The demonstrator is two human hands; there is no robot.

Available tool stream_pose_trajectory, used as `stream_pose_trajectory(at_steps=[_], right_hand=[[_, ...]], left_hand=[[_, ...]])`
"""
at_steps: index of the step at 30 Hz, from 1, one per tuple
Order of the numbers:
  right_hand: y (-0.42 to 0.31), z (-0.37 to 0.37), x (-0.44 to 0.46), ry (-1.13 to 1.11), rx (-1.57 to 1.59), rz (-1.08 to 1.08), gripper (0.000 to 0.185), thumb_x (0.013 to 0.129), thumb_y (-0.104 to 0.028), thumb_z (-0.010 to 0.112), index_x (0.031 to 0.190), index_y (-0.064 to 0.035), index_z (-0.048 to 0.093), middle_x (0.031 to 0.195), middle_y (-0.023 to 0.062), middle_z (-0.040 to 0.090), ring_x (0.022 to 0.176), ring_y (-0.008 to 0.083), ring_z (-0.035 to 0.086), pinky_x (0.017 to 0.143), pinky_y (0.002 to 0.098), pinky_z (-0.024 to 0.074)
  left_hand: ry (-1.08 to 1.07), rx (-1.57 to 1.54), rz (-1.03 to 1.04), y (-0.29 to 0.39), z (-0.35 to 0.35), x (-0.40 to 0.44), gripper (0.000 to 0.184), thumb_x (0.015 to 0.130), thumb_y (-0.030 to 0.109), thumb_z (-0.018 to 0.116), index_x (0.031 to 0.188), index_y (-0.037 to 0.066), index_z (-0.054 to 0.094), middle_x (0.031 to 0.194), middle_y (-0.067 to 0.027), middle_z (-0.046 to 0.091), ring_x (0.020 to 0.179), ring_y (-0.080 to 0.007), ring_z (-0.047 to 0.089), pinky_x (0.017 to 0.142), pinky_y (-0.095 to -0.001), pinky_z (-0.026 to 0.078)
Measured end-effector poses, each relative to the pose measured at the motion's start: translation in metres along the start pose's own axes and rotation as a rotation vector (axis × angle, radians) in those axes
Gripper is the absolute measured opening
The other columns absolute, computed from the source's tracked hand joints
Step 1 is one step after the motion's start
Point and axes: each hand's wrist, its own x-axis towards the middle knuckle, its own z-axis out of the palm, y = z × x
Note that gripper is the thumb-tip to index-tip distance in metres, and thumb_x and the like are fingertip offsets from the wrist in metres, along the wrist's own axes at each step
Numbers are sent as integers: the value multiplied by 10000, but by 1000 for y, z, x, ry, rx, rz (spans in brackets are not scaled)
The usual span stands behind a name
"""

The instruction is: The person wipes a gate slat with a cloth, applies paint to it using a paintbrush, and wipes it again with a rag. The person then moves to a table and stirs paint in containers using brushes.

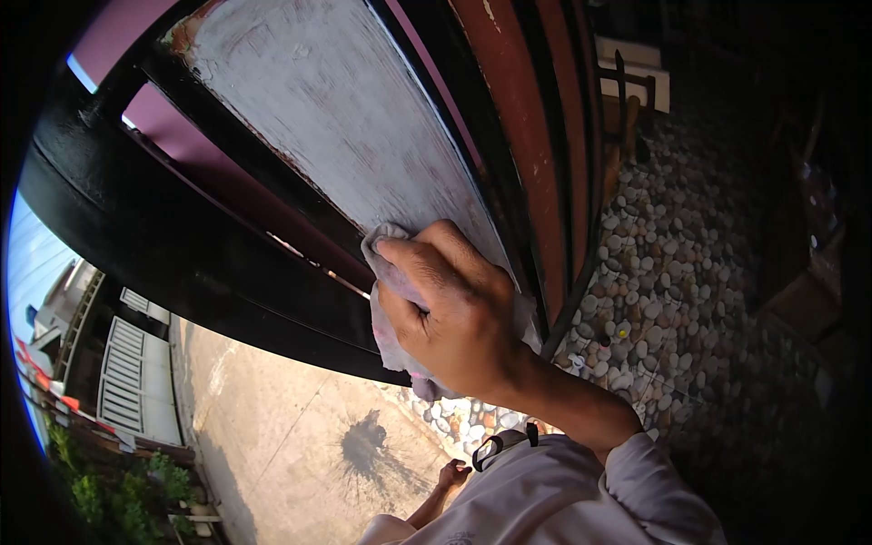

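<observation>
My right hand [454,313] is closed around a crumpled greyish-white rag [392,350], pressed against the lower end of a slat [318,100]. Streaky pale grey paint covers this slat, with reddish-brown showing at its upper left corner. A black frame [209,245] borders it. Down by my waist, well apart from the slat, hangs my left hand [454,473]; its fingers look curled, and anything in them is too small to make out. A dark strap or loop [490,450] shows close to it at my clothing.
Reddish-brown slats [518,118] stand right of the grey one. Rounded pebbles [654,272] cover the ground at right, near a wooden chair [631,100]. At lower left, concrete paving [282,418] has a dark splash stain [365,445]; beyond are a white gate [134,377] and plants [118,495].
</observation>
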Motion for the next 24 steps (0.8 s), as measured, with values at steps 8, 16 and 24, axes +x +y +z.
stream_pose_trajectory(at_steps=[8, 16, 24], right_hand=[[-12, 2, 36, -67, -53, -101, 266, 700, 27, 675, 952, 13, 591, 749, 90, 506, 607, 218, 582, 513, 311, 480], [-8, 0, 26, -83, -29, -143, 297, 697, 46, 674, 979, 33, 584, 772, 95, 505, 591, 205, 565, 505, 291, 478], [10, -8, -8, -158, -68, -130, 335, 666, 42, 679, 989, 26, 590, 770, 83, 490, 606, 203, 559, 514, 305, 480]], left_hand=[[59, -37, 154, -3, 0, 19, 437, 738, 386, 729, 1017, 67, 621, 822, -113, 691, 793, -247, 668, 668, -339, 519], [-17, 2, 20, 8, -4, 10, 461, 743, 424, 706, 1038, 79, 622, 845, -105, 693, 817, -238, 666, 712, -331, 516], [-38, 17, -24, 21, -11, 12, 447, 748, 422, 686, 1055, 101, 633, 918, -116, 693, 887, -257, 656, 768, -329, 515]])
